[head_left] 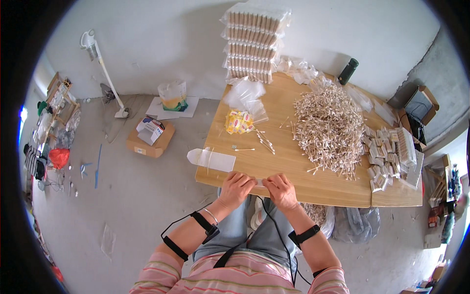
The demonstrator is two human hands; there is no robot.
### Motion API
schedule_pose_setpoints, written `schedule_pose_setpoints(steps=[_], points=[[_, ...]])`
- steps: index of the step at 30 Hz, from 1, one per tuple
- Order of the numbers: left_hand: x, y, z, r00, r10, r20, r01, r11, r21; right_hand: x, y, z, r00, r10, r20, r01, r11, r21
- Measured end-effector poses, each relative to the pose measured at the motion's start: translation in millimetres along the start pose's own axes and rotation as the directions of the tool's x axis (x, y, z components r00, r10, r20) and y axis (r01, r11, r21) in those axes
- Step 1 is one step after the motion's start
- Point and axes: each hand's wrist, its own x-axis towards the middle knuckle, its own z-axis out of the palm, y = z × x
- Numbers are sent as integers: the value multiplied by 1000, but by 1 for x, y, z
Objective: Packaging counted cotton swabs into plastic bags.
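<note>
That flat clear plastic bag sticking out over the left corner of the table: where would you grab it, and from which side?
Probably by the end of the clear plastic bag that overhangs the wooden table, coming in from the left. That part juts past the edge with nothing beneath it, so fingers could close above and below the thin sheet. The rest lies flat on the wood, where a pinch would be harder.

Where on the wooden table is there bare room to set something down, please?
Bare wood lies between the yellow packets and the swab heap, and along the near edge right of the hands. The right end by the packed bundles is crowded.
</note>
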Motion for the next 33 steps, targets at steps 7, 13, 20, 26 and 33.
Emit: schedule_pose_setpoints(steps=[7,13,20,26,33], points=[[-5,0,9,1000,-23,-8,23,999,40,-4,1,4,989,-122,88,137,974,-183],[-9,3,7,998,13,58,-18,996,89,-9,-2,3,987,-147,70,161,948,-273],[-6,9,16,923,-378,78,382,865,-324,0,-4,7,985,160,65,-165,984,69],[-4,5,19,800,-540,262,578,578,-576,1,3,13,920,366,138,-392,866,310],[6,3,20,729,-594,340,663,489,-566,3,9,20,852,493,175,-518,747,418]])
